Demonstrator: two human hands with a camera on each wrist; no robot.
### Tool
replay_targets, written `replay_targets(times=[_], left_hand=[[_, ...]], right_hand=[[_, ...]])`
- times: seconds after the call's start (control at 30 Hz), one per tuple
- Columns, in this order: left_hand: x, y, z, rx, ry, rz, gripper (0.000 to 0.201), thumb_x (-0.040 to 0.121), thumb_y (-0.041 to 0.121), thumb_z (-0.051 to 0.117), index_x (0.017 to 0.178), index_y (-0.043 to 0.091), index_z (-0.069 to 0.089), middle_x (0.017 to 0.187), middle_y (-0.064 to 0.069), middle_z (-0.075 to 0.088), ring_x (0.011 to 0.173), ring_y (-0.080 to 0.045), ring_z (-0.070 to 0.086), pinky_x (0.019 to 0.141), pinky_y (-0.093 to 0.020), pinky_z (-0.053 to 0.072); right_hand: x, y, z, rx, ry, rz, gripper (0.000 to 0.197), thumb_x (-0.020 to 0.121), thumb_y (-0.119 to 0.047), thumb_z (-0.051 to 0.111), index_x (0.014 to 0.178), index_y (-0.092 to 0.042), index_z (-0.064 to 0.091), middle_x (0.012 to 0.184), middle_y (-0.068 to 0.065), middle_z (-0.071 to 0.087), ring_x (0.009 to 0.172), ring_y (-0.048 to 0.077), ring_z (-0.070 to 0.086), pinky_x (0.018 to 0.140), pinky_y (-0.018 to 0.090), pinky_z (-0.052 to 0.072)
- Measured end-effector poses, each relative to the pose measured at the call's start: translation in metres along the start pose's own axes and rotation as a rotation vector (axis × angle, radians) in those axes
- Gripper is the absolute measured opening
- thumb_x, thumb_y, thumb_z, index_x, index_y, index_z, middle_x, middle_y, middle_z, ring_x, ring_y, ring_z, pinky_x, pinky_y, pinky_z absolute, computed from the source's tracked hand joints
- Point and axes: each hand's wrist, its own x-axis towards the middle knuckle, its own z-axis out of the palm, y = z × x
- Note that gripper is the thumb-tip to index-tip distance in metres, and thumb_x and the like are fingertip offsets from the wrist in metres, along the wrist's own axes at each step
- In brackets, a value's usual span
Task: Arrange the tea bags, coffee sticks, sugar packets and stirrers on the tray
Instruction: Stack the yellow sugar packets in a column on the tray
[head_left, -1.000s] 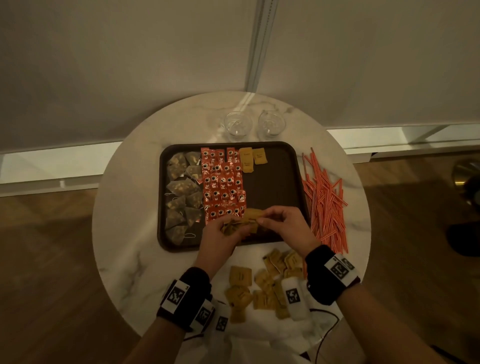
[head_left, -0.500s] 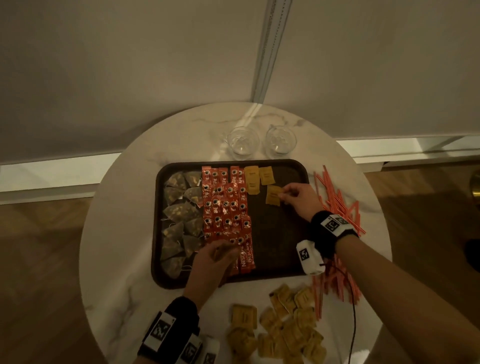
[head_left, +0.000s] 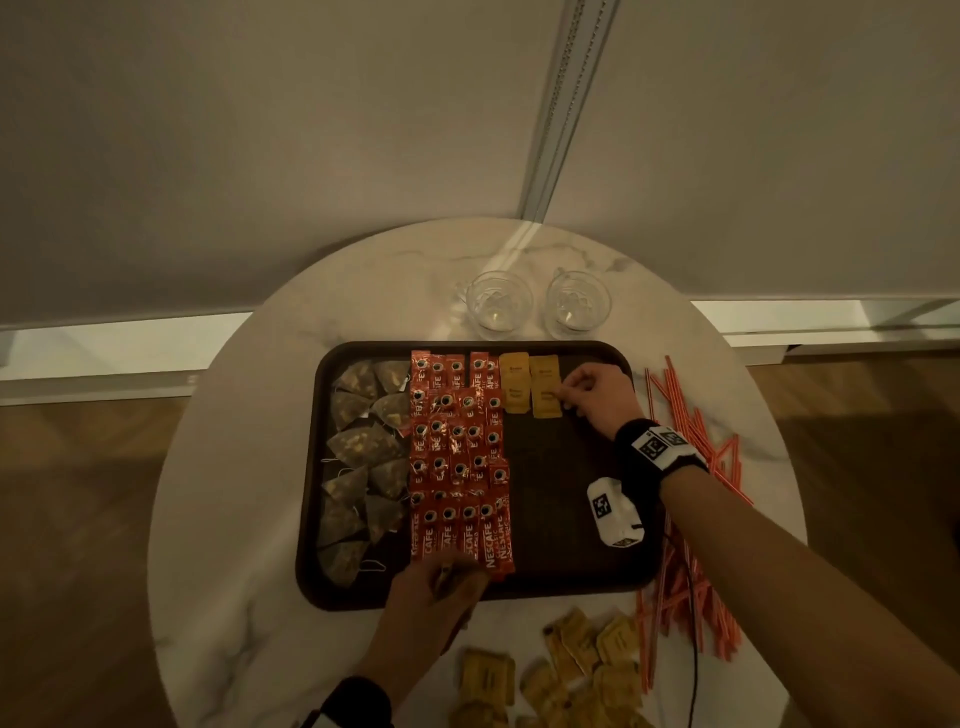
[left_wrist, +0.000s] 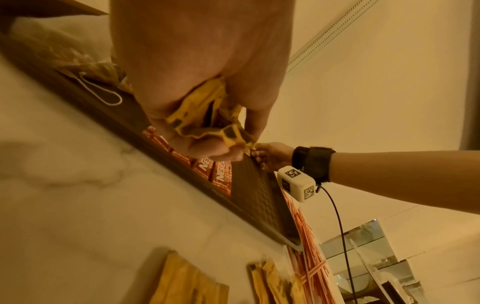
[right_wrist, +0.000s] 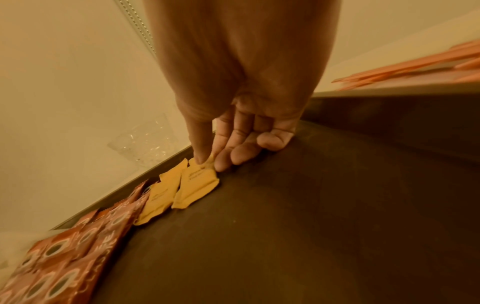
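Note:
A dark tray (head_left: 576, 530) lies on the round marble table. Tea bags (head_left: 363, 457) fill its left column and red coffee sticks (head_left: 457, 457) the one beside it. Yellow sugar packets (head_left: 530, 384) lie at its far middle. My right hand (head_left: 563, 392) pinches the edge of the rightmost packet (right_wrist: 196, 185) between thumb and fingertips, the packet lying on the tray. My left hand (head_left: 436, 597) hovers at the tray's near rim and grips a bunch of yellow sugar packets (left_wrist: 207, 115). Orange stirrers (head_left: 691, 499) lie right of the tray.
Two empty glasses (head_left: 537, 304) stand behind the tray near the table's far edge. A loose heap of sugar packets (head_left: 566, 670) lies on the marble (head_left: 228, 519) in front of the tray. The tray's right half is bare. A wall rises behind.
My right hand carried one sugar packet from my left hand to the tray's far middle and set it beside the others. My left hand stayed at the near rim with its bunch.

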Motion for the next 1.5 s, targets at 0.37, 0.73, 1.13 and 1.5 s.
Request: replay_targets(times=[0.37, 0.73, 1.13, 1.5], left_hand=[[0.001, -0.002, 0.001, 0.000, -0.019, -0.016, 0.006, 0.092, 0.015, 0.067, 0.093, 0.021, 0.069, 0.067, 0.002, 0.065, 0.055, -0.004, 0.057, 0.062, -0.023, 0.052], [-0.001, -0.002, -0.002, -0.001, -0.021, -0.015, 0.005, 0.093, 0.016, 0.066, 0.095, 0.020, 0.068, 0.081, -0.003, 0.067, 0.066, -0.009, 0.062, 0.066, -0.022, 0.054], [-0.038, 0.012, -0.018, -0.318, -0.057, -0.078, 0.020, 0.097, 0.006, 0.054, 0.115, 0.008, 0.059, 0.087, -0.014, 0.064, 0.056, -0.008, 0.063, 0.047, -0.017, 0.046], [-0.099, 0.001, -0.015, -0.285, -0.012, 0.122, 0.019, 0.092, 0.008, 0.064, 0.110, 0.006, 0.066, 0.078, -0.006, 0.070, 0.049, 0.001, 0.059, 0.043, -0.009, 0.040]], right_hand=[[0.008, 0.001, 0.007, -0.119, 0.073, 0.020, 0.028, 0.077, -0.038, 0.081, 0.085, -0.019, 0.062, 0.075, 0.000, 0.069, 0.068, 0.014, 0.065, 0.069, 0.037, 0.057], [0.000, 0.001, 0.012, -0.088, 0.112, 0.043, 0.029, 0.081, -0.044, 0.076, 0.085, -0.019, 0.062, 0.079, 0.003, 0.069, 0.072, 0.017, 0.065, 0.068, 0.035, 0.054], [-0.131, 0.014, 0.032, 0.068, 0.026, -0.042, 0.008, 0.095, -0.019, 0.063, 0.089, -0.014, 0.065, 0.084, -0.001, 0.066, 0.078, 0.008, 0.061, 0.063, 0.013, 0.043], [-0.286, -0.016, 0.081, 0.403, -0.197, -0.064, 0.017, 0.097, -0.029, 0.060, 0.092, -0.017, 0.070, 0.085, 0.000, 0.070, 0.074, 0.004, 0.063, 0.069, 0.016, 0.049]])
